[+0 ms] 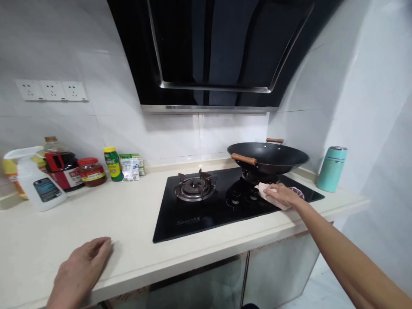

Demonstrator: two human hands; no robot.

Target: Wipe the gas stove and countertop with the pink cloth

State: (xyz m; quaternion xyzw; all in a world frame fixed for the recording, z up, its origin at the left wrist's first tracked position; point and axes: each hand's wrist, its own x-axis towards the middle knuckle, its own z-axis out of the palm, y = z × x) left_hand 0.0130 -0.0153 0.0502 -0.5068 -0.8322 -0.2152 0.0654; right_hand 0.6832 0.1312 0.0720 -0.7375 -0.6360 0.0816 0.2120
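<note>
My right hand (281, 194) is closed on a pale pinkish cloth (272, 197). It presses the cloth against the right part of the black glass gas stove (206, 214), beside the control knobs (254, 194). A purple-and-white patterned piece (296, 192) shows just behind my wrist; I cannot tell what it is. Over the right burner, above the cloth, sits a black wok (268, 156) with wooden handles. My left hand (80, 270) rests on the cream countertop (128, 214) near its front edge, fingers together and curled, with nothing visible in them.
A range hood (212, 51) hangs low over the stove. The left burner (195, 186) has a bare pan support. A teal flask (333, 168) stands at the right. Along the left are a spray bottle (40, 184), a dark sauce bottle (62, 165), a red-lidded jar (92, 172) and a yellow-capped bottle (113, 164).
</note>
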